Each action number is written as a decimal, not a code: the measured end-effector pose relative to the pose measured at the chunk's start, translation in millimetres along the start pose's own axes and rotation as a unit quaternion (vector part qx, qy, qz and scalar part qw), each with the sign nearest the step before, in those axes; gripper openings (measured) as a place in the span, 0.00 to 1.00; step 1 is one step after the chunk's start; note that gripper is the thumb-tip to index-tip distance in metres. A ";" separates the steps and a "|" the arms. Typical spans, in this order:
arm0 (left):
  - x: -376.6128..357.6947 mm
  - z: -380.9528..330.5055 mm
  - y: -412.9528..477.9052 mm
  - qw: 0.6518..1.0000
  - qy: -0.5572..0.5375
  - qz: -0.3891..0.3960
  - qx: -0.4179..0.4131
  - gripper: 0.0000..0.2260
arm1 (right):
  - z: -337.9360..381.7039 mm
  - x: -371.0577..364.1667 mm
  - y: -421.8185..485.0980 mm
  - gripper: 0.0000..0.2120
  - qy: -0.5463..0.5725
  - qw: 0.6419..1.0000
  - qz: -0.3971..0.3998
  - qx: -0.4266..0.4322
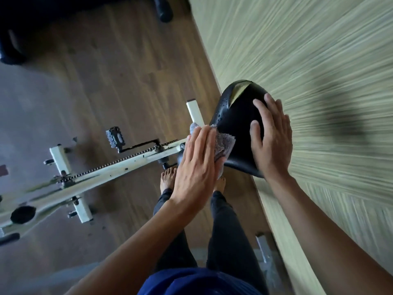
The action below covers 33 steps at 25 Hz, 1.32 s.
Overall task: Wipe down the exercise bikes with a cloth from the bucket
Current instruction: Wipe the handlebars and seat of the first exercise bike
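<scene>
A cream exercise bike (119, 165) stretches across the floor below me, its chain and a black pedal (116, 137) showing. Its black saddle (236, 126) is wet with droplets and torn at the far end, where yellow foam shows. My left hand (195, 165) lies flat with straight fingers on a grey cloth (223, 143), pressing it against the saddle's left side. My right hand (272, 139) rests flat on the saddle's right side with fingers spread. No bucket is in view.
A pale green ribbed wall (319, 81) runs close along the right of the saddle. My bare feet (168, 177) stand on the wooden floor beside the bike frame. Dark equipment (163, 7) sits at the top of the view.
</scene>
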<state>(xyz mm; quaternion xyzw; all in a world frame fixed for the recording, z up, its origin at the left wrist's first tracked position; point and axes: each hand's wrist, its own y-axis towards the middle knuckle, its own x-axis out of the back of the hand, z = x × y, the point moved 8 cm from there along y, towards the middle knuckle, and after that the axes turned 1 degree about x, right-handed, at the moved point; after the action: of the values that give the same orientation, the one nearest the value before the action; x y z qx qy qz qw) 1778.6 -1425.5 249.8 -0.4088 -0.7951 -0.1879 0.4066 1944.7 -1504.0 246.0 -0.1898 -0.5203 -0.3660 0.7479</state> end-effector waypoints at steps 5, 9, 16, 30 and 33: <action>11.4 41.6 2.5 0.985 -0.153 0.079 -0.001 0.26 | 1.0 -0.7 1.1 0.22 -0.035 0.999 -0.035 -0.002; -9.1 20.0 42.2 0.982 -0.134 0.131 0.015 0.29 | 3.0 -1.1 2.6 0.22 -0.038 0.999 -0.035 0.000; -7.9 26.7 32.0 0.972 -0.119 0.188 0.077 0.30 | -2.4 0.6 -18.6 0.22 -0.029 0.998 -0.027 -0.058; -29.4 10.4 131.1 0.939 -0.293 0.113 0.139 0.24 | -2.2 0.1 -16.0 0.22 -0.050 0.995 -0.038 -0.077; -34.2 14.1 110.3 0.928 -0.321 0.139 0.126 0.24 | -2.7 0.5 -16.2 0.22 -0.042 0.995 -0.036 -0.078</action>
<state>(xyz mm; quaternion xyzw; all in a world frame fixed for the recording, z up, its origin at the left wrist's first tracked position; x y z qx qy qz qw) 1871.7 -1367.9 210.2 -0.4988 -0.8355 0.1137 0.2003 1934.5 -1516.6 243.8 -0.2442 -0.5274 -0.4237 0.6947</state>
